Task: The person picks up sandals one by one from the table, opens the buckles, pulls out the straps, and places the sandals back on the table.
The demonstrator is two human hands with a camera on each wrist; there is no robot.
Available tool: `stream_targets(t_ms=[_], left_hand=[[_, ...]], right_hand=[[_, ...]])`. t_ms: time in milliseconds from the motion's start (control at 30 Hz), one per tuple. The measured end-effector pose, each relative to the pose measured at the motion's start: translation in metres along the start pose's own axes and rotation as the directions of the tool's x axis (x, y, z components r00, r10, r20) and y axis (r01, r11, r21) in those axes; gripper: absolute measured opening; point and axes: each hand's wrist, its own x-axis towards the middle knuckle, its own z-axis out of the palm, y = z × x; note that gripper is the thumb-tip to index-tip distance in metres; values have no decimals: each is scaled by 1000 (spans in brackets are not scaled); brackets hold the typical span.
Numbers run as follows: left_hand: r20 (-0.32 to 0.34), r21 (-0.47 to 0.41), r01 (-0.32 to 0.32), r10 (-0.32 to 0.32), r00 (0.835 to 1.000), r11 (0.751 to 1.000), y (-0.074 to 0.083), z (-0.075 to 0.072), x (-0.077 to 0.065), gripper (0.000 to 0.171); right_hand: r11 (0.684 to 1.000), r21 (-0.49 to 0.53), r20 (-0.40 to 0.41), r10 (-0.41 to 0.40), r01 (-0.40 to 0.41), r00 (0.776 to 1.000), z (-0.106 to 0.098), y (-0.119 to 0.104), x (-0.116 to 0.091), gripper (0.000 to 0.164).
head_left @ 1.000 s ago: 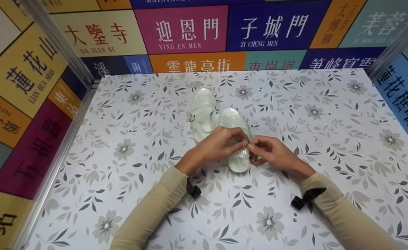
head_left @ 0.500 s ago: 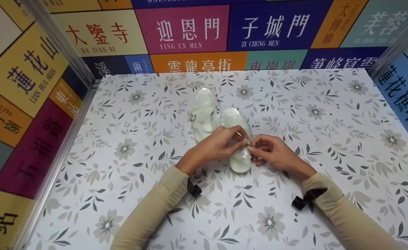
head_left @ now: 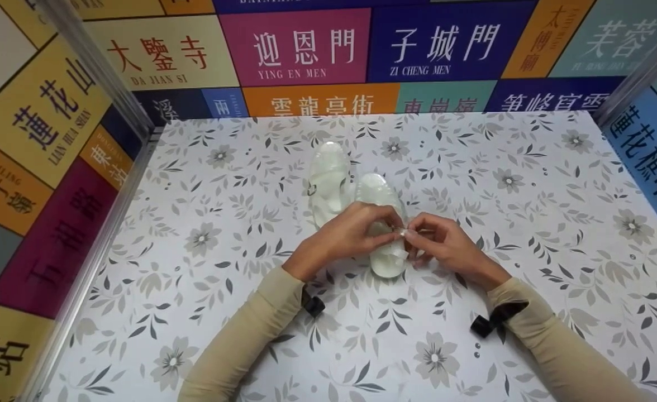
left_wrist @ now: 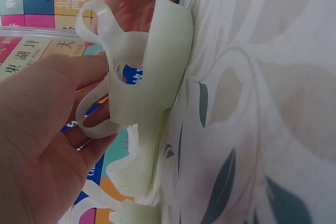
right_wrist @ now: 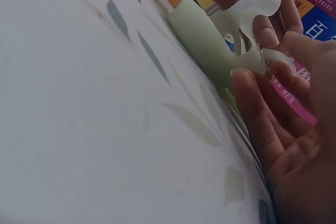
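Two pale, pearly sandals lie on the table, toes pointing in opposite ways from my hands' view being unclear. The nearer sandal (head_left: 374, 190) sits partly under my left hand (head_left: 356, 230), which pinches its ankle strap (right_wrist: 262, 4) from the left side. From the right, my right hand (head_left: 444, 239) pinches the same strap at its small metal buckle (right_wrist: 267, 65), fingertips of both hands meeting there. In the left wrist view the sandal (left_wrist: 170, 51) stands sole-down, its straps looping upward. The other sandal (head_left: 327, 170) lies just left and farther back, its own buckle (head_left: 312, 190) on its left side.
A white floral sheet (head_left: 434, 357) covers the table. Colourful panels with printed characters (head_left: 295, 47) wall in the back and both sides. A black wrist camera (head_left: 313, 305) is strapped at the left cuff, another camera (head_left: 481, 326) at the right.
The right hand's fingers have shifted slightly up at the buckle, and the fingertips have changed their hold on the strap. Both sandals stay in place.
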Motion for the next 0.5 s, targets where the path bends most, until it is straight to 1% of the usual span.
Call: stream_targets(t_ms=[133, 267, 367, 500], left_hand=[[10, 26, 14, -15, 1000, 1000, 1, -3, -1, 21], [11, 51, 28, -28, 1000, 998, 1, -5, -1, 21], [18, 67, 40, -41, 999, 997, 1, -4, -1, 22], [19, 76, 59, -61, 998, 995, 1, -2, -1, 20]], right_hand=[[999, 50, 8, -9, 8, 1000, -2, 0, 0, 21], [995, 94, 9, -21, 20, 1000, -3, -1, -1, 22], [995, 94, 4, -23, 22, 1000, -3, -1, 0, 23], [997, 80, -10, -5, 5, 1000, -2, 0, 0, 24]])
